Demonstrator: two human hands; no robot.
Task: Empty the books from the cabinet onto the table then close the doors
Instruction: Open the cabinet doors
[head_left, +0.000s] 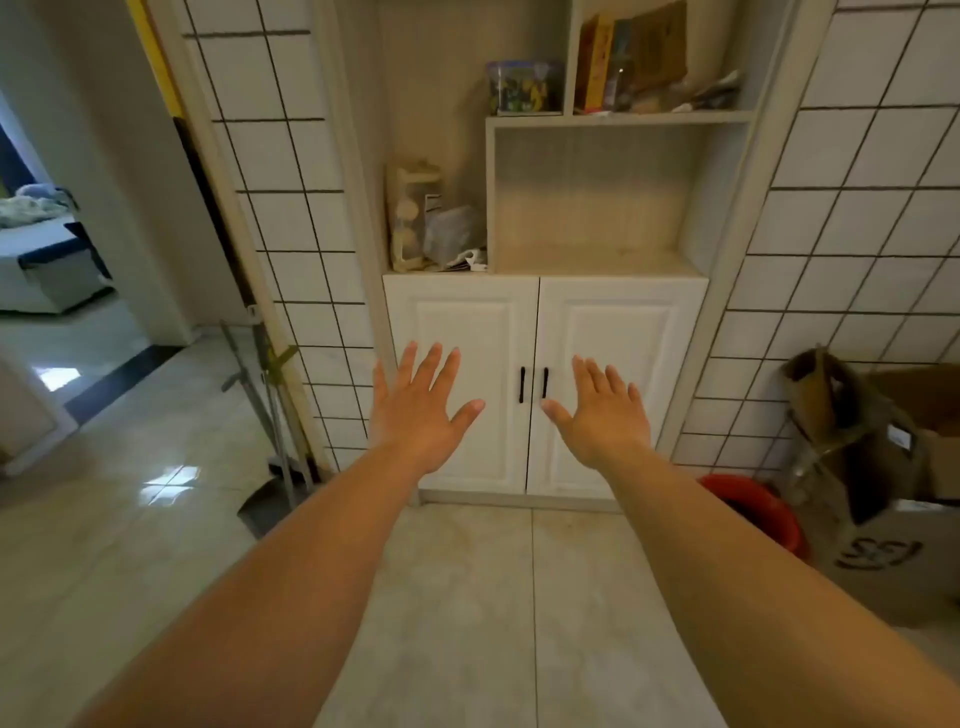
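A white cabinet stands ahead with its left door and right door both closed. Two black handles sit at the seam between them. My left hand is stretched out in front of the left door, fingers straight and spread. My right hand is held the same way before the right door, thumb near the handles. Neither hand holds anything. I cannot tell whether the palms touch the doors. Several books stand on the top open shelf. No table is in view.
The open shelf above the doors is bare. A bag and packets sit left of it, a plastic box higher. A dustpan and broom lean at left. A red bucket and cardboard boxes stand right.
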